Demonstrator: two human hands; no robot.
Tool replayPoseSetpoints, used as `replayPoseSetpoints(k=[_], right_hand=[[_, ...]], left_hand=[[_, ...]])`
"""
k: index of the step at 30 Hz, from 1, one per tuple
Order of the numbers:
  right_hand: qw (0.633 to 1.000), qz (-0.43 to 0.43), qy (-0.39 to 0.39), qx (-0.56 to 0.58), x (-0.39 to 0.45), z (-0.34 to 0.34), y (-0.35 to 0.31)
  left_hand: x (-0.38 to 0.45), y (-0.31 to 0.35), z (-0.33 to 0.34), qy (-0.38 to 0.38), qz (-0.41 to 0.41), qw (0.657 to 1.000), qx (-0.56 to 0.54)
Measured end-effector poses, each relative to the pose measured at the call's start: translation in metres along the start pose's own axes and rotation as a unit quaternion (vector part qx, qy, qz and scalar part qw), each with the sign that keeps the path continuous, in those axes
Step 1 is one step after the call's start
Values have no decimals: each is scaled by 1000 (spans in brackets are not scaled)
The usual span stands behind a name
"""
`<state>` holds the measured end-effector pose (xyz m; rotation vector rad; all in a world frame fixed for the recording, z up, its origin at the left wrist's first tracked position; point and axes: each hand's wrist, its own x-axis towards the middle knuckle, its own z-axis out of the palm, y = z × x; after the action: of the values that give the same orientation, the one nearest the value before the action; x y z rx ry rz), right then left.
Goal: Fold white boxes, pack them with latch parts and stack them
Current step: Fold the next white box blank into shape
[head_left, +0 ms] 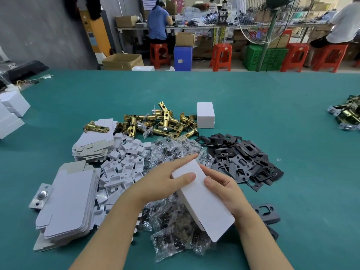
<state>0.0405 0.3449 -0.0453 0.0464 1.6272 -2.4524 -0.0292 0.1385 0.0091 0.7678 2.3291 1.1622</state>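
Observation:
I hold a long white box [202, 197] tilted above the green table [272, 106]. My left hand [165, 182] grips its far end, thumb on top and a finger along the end. My right hand [224, 188] holds its right side, thumb on the top face. Flat white box blanks [68, 201] lie stacked at the left, a second stack [93, 145] behind them. Brass latch bolts [161, 123] are heaped in the middle, black strike plates [241, 156] at the right, small white inserts [124, 164] and clear screw bags [175, 227] below my hands.
Two folded white boxes [205, 114] stand stacked behind the brass latches. More white boxes [11, 112] sit at the left edge, another latch pile [346, 115] at the far right. A silver latch plate [40, 197] lies left. People sit on red stools [221, 55] beyond the table.

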Motion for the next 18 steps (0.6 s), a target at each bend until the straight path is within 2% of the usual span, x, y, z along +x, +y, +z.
replayPoseSetpoints(k=[3,6,10,13,18], right_hand=[[1000,-2,1,-2,2,-3,2],[1000,-3,7,-10,4,-1,3],[998,-47,28,3,10,-2,9],[993,-90,27,-74,10,-2,16],[984,-91,-19,-153,9,-2,16]], left_hand=[[1,-2,1,-5,-12,999,-31],[1,-4,3,5,-53,987,-155],[8,-5,8,82,-126,941,-304],[14,-8,13,142,-198,909,-337],[18,-12,16,145,-237,873,-401]])
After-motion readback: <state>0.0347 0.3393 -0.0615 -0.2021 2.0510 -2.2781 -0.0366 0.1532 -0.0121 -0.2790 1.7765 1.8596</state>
